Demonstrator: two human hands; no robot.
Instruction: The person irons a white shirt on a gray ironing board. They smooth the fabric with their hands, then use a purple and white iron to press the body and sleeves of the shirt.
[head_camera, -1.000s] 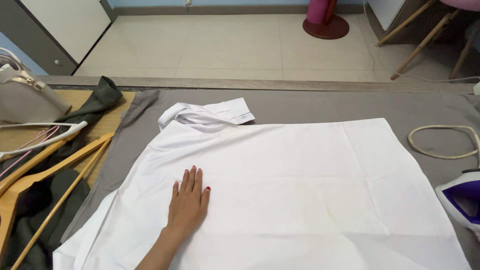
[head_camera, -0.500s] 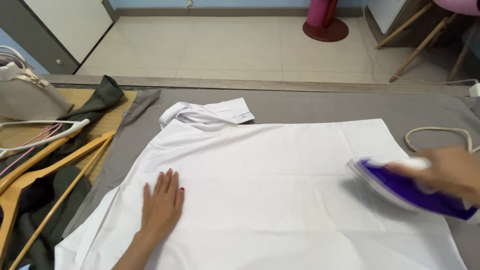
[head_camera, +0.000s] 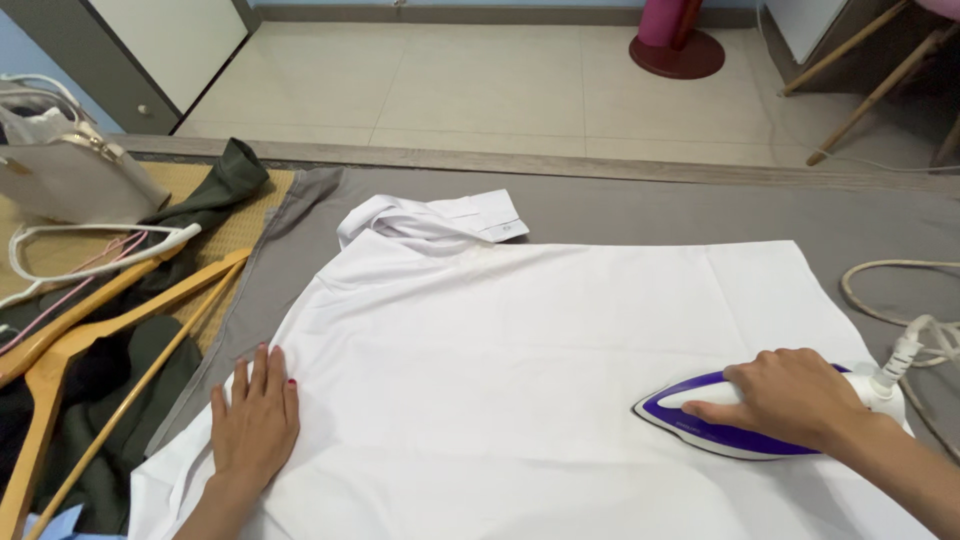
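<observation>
A: The purple and white iron (head_camera: 740, 425) sits on the white shirt (head_camera: 560, 370) near its right edge, nose pointing left, long axis running across the cloth.

B: Your right hand (head_camera: 790, 395) is wrapped around its handle. Your left hand (head_camera: 255, 415) lies flat, fingers together, on the shirt's left edge, well apart from the iron, with wooden hangers (head_camera: 110, 330) beyond.

One label only: small white rectangular tag (head_camera: 513, 229) at the shirt collar, well up-left of the right grip. No packages, signs, screens.
</observation>
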